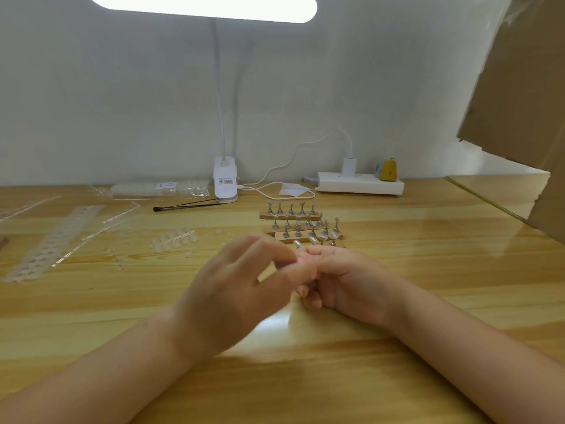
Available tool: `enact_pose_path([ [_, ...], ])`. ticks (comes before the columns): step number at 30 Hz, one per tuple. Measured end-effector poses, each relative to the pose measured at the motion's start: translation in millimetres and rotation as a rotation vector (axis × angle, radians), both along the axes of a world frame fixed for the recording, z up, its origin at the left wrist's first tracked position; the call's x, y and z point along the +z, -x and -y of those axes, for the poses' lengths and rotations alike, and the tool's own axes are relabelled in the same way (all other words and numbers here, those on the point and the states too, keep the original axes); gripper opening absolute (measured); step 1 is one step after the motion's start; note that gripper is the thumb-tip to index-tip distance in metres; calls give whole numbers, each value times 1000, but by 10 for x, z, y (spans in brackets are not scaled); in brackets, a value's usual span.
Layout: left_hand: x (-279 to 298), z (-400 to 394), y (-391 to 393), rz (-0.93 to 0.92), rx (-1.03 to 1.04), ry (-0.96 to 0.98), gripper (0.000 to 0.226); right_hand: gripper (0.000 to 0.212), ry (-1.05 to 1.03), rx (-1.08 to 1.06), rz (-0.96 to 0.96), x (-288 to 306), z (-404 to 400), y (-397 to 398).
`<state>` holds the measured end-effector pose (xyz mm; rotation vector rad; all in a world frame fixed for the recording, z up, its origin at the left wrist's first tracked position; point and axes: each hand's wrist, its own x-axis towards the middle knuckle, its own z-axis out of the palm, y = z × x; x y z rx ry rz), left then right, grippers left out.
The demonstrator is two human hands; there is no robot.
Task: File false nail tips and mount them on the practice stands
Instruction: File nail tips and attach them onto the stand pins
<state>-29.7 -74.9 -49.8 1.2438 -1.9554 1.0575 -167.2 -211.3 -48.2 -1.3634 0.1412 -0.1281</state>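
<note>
My left hand and my right hand meet fingertip to fingertip over the middle of the wooden table. The left hand is blurred; its thumb and forefinger pinch a small pale nail tip, mostly hidden. My right hand's fingers are curled under, and whatever they hold is hidden. Just beyond the fingertips stand several wooden practice stands with rows of metal holders. A few front holders carry clear mounted tips.
Loose nail tips and emptied plastic strips lie to the left. A bag of tips, a clip lamp base, a black brush and a power strip line the back. Cardboard leans at the right.
</note>
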Motion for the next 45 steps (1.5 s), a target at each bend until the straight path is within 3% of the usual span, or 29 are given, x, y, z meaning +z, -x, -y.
enact_pose_path([
  [2,-31,13,40,21,-11,-39,24,10,23,15,-3,1,0,-1],
  [8,50,-13,-152,-72,103,-14,39,13,-29,-67,8,1,-29,-5],
  [12,-22,3,65,-9,-14,-47,18,10,4,-46,14,-12,-29,-15],
  [18,67,-20,-125,9,137,-26,25,15,-7,-96,13,-4,-24,-17],
  [20,45,-11,-58,-2,83,-14,31,7,-7,-88,14,-5,-25,-15],
  [22,-12,2,38,7,26,-49,24,13,17,-62,11,-5,-27,-6],
  [27,51,-3,-110,-27,134,-35,31,12,-20,-76,33,8,-38,12],
  [30,43,-14,-61,-48,71,-20,36,8,-23,-82,37,1,-47,4],
  [34,-15,4,41,0,12,-77,23,12,31,-37,11,3,-36,10],
  [37,21,-1,-135,-83,138,-76,35,11,-18,-58,19,15,-39,13],
  [39,40,-19,-226,-179,206,-102,22,10,-30,-92,7,12,-44,3],
  [45,-38,-10,-124,-281,173,-185,19,14,-209,-273,-18,49,-62,-18],
])
